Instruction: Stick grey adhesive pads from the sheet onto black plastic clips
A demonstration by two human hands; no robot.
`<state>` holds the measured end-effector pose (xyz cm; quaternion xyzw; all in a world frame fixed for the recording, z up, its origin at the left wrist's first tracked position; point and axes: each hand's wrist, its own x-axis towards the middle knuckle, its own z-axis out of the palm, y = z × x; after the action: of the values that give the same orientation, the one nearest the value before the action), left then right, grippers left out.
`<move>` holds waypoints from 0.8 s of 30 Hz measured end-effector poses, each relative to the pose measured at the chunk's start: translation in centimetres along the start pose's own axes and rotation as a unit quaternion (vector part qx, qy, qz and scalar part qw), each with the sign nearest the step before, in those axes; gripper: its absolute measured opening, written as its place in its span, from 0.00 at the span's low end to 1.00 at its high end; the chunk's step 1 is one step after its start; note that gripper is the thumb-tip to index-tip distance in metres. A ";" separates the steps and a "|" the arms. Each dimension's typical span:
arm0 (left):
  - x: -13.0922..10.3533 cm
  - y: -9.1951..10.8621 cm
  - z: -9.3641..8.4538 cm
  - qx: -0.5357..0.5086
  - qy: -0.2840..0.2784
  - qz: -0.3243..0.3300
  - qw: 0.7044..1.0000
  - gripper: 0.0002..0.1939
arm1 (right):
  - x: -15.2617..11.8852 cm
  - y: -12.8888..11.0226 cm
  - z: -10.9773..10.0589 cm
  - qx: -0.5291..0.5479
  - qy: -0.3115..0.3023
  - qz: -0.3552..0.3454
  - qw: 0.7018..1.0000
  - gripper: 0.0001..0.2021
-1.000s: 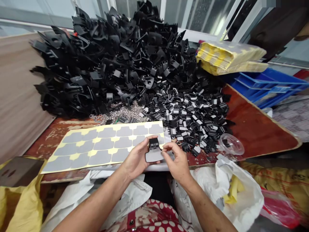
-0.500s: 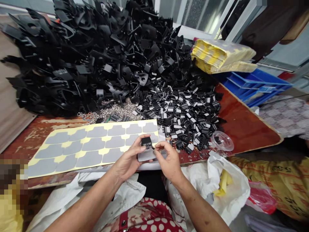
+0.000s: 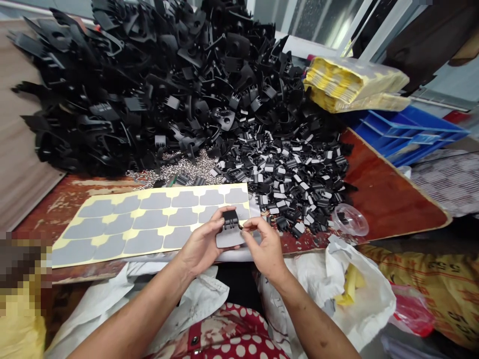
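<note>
My left hand grips a small black plastic clip part with a flat grey face below its toothed hinge. Thumb and fingers hold it from the left side and underneath. At the part's right edge, my right hand is closed in a pinch near the hinge. A tiny dark bit shows at those fingertips, too small to name. Under and left of my hands lies a yellow-backed sheet with rows of grey stickers.
Behind rises a big heap of black plastic parts. Small metal pins or springs and a pile of small black clip pieces lie before it. A clear round tub, blue bin, yellow sheet stack and white bag stand right.
The whole view has shifted slightly to the right. My hands keep nearly the same grip on the clip part, which appears tilted a little differently.
</note>
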<state>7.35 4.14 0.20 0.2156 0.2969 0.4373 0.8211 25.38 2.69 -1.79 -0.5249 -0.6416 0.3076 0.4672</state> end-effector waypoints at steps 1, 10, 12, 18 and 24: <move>0.0 0.0 0.0 0.006 -0.002 0.000 1.000 0.24 | 0.0 -0.2 0.0 -0.013 -0.001 -0.008 1.000 0.05; 0.3 -2.3 -0.2 0.279 0.114 0.218 0.928 0.22 | -0.8 -1.1 0.8 -0.095 0.010 -0.050 0.994 0.18; 0.2 -2.4 -0.2 0.300 0.130 0.241 0.914 0.22 | -1.0 -1.3 1.0 -0.080 0.025 -0.063 0.994 0.22; -0.3 -2.6 0.2 0.219 0.170 0.216 0.936 0.23 | -0.9 -1.6 1.2 -0.033 0.028 -0.032 0.999 0.18; -0.3 -3.2 0.3 0.236 0.195 0.209 0.929 0.20 | -2.1 -2.1 1.8 -0.155 0.012 -0.098 0.983 0.19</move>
<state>9.32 2.20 -1.53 0.3710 0.4937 0.5499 0.5623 22.98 0.26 -1.17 -0.5288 -0.7244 0.1507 0.4157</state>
